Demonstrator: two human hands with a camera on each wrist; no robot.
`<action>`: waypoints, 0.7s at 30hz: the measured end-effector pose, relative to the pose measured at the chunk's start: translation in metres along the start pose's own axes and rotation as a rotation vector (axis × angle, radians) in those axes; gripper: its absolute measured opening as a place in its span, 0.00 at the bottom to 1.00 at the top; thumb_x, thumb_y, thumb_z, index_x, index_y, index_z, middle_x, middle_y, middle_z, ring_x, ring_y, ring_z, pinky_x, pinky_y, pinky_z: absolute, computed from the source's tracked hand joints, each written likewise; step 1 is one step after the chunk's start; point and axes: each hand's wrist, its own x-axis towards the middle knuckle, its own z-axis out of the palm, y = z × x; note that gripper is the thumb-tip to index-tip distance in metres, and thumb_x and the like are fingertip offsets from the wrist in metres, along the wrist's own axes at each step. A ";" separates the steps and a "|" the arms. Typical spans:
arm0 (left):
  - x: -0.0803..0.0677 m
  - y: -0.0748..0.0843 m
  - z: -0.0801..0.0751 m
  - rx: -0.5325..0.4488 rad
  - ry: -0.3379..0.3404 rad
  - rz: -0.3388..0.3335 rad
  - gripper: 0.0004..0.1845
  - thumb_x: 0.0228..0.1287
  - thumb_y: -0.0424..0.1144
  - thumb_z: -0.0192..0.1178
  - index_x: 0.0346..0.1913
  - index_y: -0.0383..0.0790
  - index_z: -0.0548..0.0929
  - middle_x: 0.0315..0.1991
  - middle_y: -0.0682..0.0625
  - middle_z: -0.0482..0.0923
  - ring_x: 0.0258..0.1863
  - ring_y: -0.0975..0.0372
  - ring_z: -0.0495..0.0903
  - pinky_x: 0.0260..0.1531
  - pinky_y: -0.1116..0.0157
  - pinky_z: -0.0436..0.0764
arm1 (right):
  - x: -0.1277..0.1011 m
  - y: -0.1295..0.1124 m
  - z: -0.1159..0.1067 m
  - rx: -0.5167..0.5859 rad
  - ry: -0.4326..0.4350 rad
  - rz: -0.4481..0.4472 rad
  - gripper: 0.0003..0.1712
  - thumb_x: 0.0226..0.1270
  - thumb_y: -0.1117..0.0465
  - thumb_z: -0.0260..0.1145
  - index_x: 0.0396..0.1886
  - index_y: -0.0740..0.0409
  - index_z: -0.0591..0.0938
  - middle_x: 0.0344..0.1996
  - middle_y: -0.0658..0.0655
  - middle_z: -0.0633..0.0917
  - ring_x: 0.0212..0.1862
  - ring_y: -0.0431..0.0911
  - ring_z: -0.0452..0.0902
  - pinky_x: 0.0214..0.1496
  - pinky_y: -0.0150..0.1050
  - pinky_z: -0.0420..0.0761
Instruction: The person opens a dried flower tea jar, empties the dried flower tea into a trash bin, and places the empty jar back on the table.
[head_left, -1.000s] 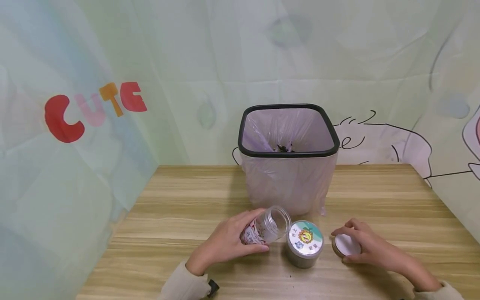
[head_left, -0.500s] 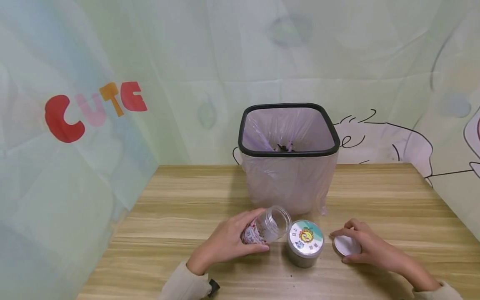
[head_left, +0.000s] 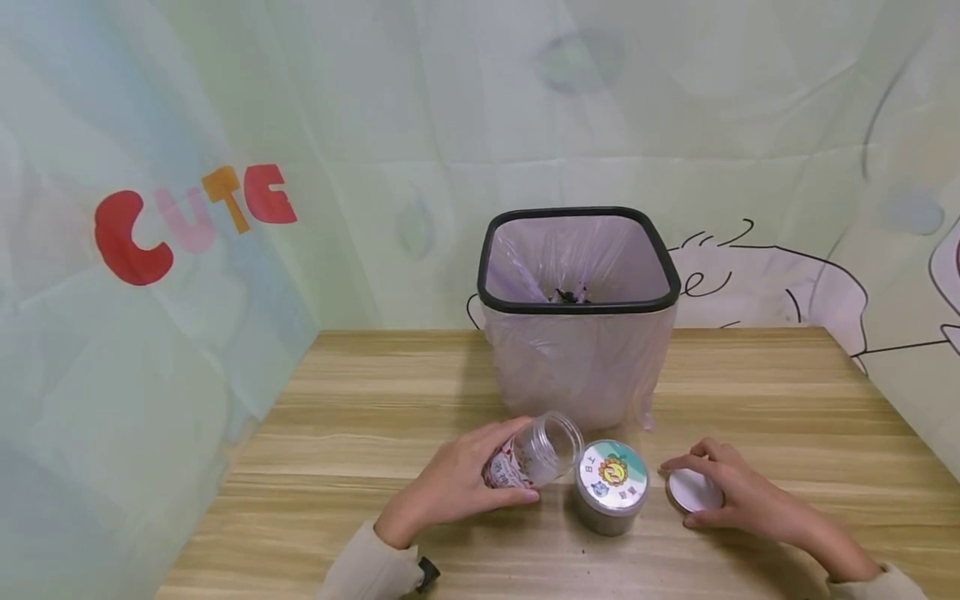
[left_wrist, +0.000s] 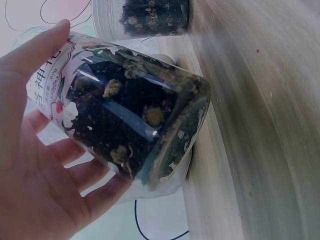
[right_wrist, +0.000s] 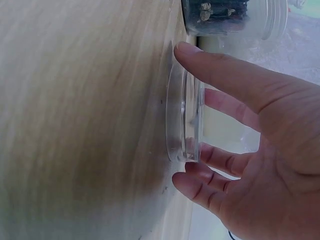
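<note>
The wooden table stood before a pale curtain printed with "CUTE" letters, and almost nothing had changed in the last second. The left hand still grasped the open tea jar, tilted with its mouth toward the bin, just left of the sealed tea jar. The dried flowers remained inside the jar, so I judge that the pouring had not yet begun. The right hand stayed just right of the sealed jar, its fingers curled around the clear lid, which now lay flat on the table. Behind the sealed jar stood the lined waste bin.
</note>
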 end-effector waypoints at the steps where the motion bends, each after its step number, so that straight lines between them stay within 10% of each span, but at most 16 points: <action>1: 0.000 0.000 0.000 -0.001 -0.001 -0.001 0.44 0.55 0.66 0.68 0.74 0.59 0.66 0.62 0.57 0.76 0.56 0.64 0.77 0.52 0.56 0.79 | 0.000 -0.001 0.000 -0.002 -0.002 0.008 0.33 0.47 0.46 0.82 0.55 0.46 0.82 0.43 0.48 0.72 0.45 0.45 0.64 0.38 0.33 0.67; 12: -0.004 0.000 -0.004 0.004 0.009 -0.010 0.44 0.55 0.65 0.69 0.74 0.59 0.66 0.64 0.55 0.75 0.57 0.62 0.76 0.52 0.55 0.79 | 0.009 -0.009 -0.010 -0.063 0.035 0.066 0.37 0.50 0.41 0.79 0.57 0.52 0.81 0.47 0.50 0.77 0.47 0.46 0.71 0.42 0.41 0.77; 21: -0.008 -0.003 -0.006 0.008 0.024 -0.025 0.45 0.54 0.66 0.69 0.74 0.59 0.66 0.65 0.55 0.74 0.58 0.61 0.76 0.53 0.55 0.78 | 0.027 -0.011 -0.030 0.195 0.059 0.172 0.33 0.62 0.55 0.74 0.64 0.60 0.73 0.58 0.62 0.77 0.54 0.62 0.76 0.46 0.45 0.81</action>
